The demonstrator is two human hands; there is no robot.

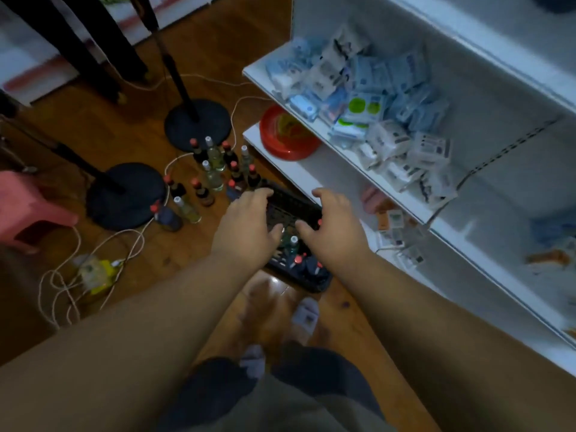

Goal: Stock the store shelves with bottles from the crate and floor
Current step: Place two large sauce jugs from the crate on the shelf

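A black plastic crate (296,210) stands on the wooden floor beside the white shelves (414,213). Inside it I see a clear bottle (292,244) and dark red-capped bottles (307,265). Both my arms reach down over it. My left hand (249,219) hovers over the crate's left side with fingers spread and slightly bent, holding nothing. My right hand (332,219) hovers over its right side, also spread with nothing in it. A cluster of several bottles (215,173), dark with red caps and clear with white caps, stands on the floor just beyond the crate.
The middle shelf holds a heap of small packets (374,98); a red bowl (286,135) sits on the lower shelf. Two black round stand bases (196,124) (124,196), white cables (93,254) and a pink stool (28,204) crowd the floor at left.
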